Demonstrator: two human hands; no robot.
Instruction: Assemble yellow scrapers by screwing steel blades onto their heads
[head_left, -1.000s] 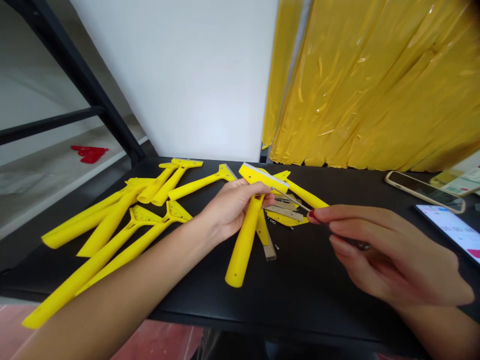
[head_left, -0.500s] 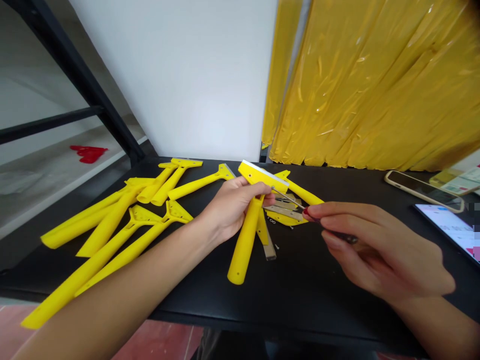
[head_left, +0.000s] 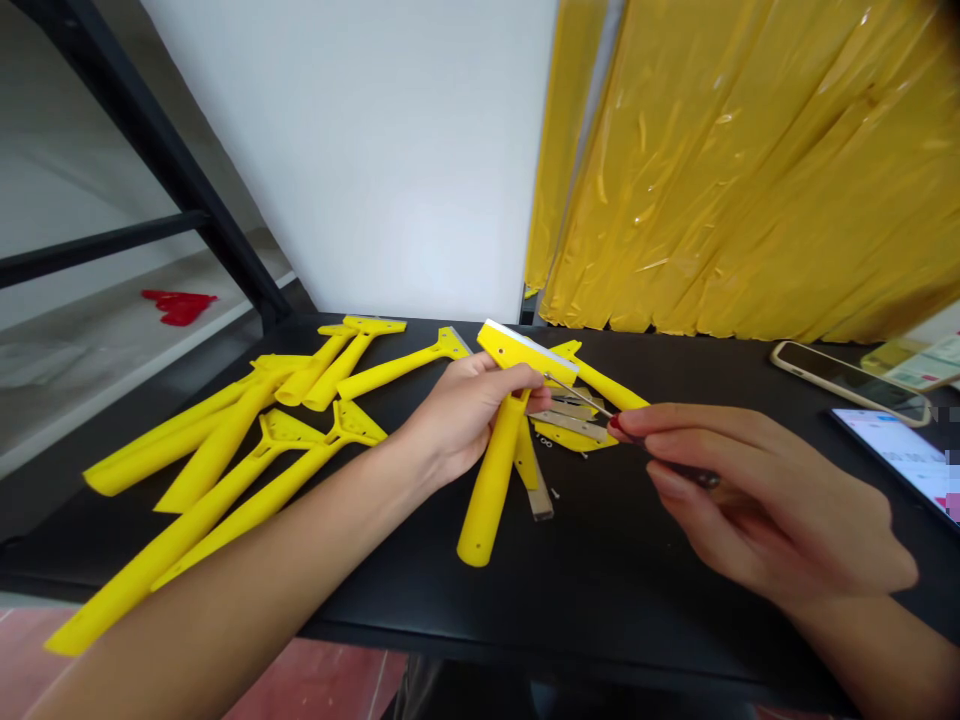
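Note:
A yellow scraper with a pale blade edge along its wide head is gripped near the neck by my left hand, thumb across the front. My right hand pinches a thin screwdriver with a dark red handle. Its tip meets the scraper's head at the hole or screw just past my left thumb. Under and behind the held scraper lie metal blades, yellow plates and small screws, partly hidden by my left hand and the scraper.
Several yellow scraper handles lie at the left of the black table. Another scraper rests behind my left wrist. Two phones, one pale-cased and one with a lit screen, lie at the right. Yellow wrapped material stands behind.
Almost nothing differs. My right hand has shifted very slightly to the right and turned a little with the screwdriver; its tip stays at the same spot on the scraper.

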